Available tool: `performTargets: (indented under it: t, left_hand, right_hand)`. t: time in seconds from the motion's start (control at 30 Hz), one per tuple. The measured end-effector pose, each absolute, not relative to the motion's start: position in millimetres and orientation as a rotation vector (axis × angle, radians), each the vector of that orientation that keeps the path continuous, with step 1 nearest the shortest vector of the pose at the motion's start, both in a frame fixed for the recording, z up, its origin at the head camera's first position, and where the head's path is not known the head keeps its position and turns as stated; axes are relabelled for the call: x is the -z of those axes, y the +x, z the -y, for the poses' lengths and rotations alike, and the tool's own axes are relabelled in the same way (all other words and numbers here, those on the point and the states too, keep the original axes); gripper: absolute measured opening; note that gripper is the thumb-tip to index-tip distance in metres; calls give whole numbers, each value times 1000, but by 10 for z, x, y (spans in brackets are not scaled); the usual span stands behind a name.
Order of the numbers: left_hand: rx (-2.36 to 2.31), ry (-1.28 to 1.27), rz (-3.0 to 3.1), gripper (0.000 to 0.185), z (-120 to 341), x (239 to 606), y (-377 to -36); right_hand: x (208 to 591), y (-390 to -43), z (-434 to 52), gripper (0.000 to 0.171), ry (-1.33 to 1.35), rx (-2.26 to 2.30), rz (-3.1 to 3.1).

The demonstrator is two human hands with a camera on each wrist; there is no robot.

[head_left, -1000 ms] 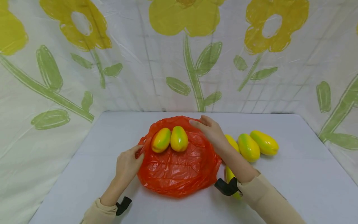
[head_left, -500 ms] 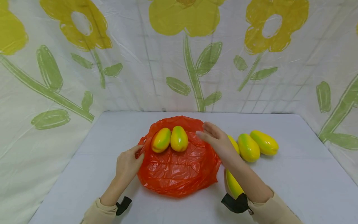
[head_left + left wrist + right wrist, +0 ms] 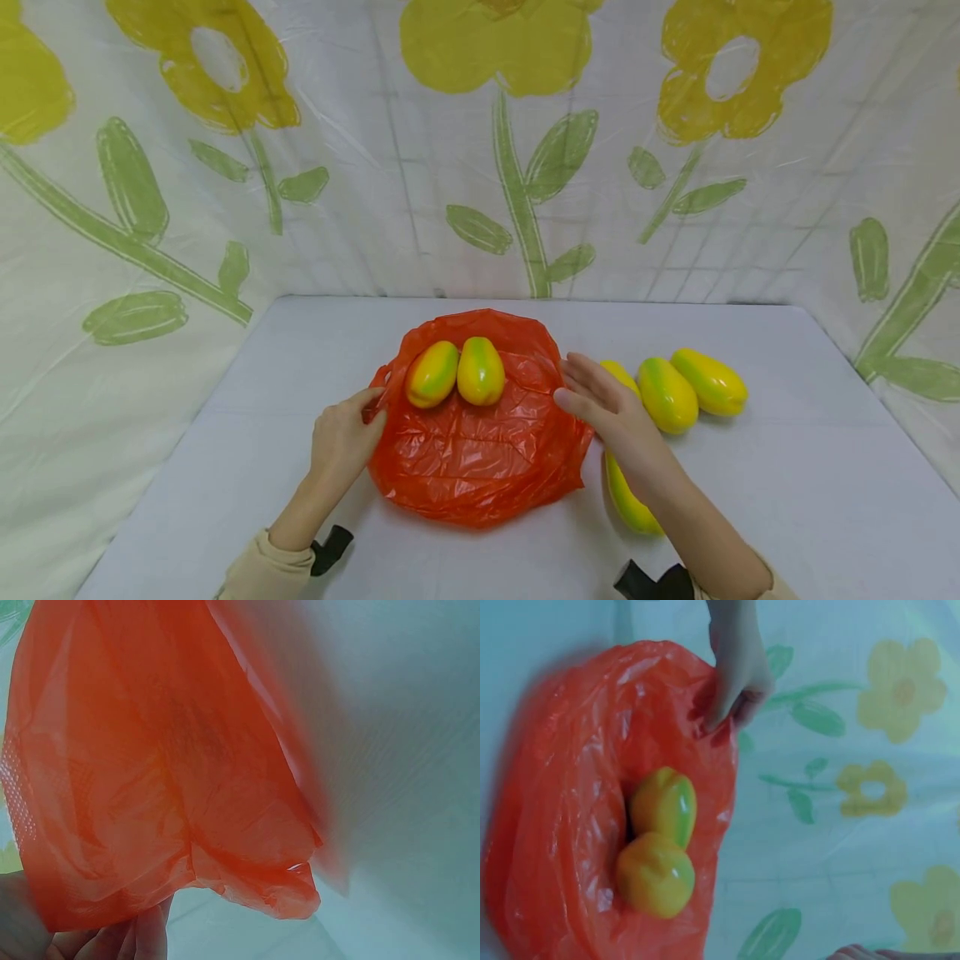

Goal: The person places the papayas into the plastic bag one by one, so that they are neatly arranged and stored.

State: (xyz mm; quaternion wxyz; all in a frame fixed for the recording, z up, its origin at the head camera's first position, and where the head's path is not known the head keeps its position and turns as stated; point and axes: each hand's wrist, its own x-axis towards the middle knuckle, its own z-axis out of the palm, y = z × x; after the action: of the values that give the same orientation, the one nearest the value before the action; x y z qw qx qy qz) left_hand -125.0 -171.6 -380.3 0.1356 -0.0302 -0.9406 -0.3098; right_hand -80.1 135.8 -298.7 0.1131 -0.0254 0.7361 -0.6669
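Observation:
A red plastic bag (image 3: 480,458) lies spread with its mouth open on the white table. Inside it two yellow-green papayas (image 3: 481,372) rest side by side toward the back; the right wrist view shows these papayas (image 3: 655,874) too. My left hand (image 3: 341,442) pinches the bag's left rim between thumb and fingers, and in the left wrist view the fingers (image 3: 152,934) are partly behind the thin plastic. My right hand (image 3: 618,421) holds nothing and is just off the bag's right edge, fingers extended, above the papayas on that side.
Several more papayas (image 3: 667,396) lie on the table to the right of the bag, one of them (image 3: 628,504) nearer the front and partly under my right forearm. Behind the table (image 3: 795,483) hangs a white curtain (image 3: 337,233) painted with flowers.
My right hand has drawn back from over the bag's far right rim, moving right and toward me to beside the bag. The left hand, bag and papayas keep their places.

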Motion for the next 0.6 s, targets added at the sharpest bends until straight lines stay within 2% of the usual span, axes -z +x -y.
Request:
performTargets:
  t: [0.6]
  left_hand:
    - [891, -93, 2718, 27, 1730, 3807, -1255]
  right_hand:
    - [3267, -541, -1371, 67, -5, 1969, -2132]
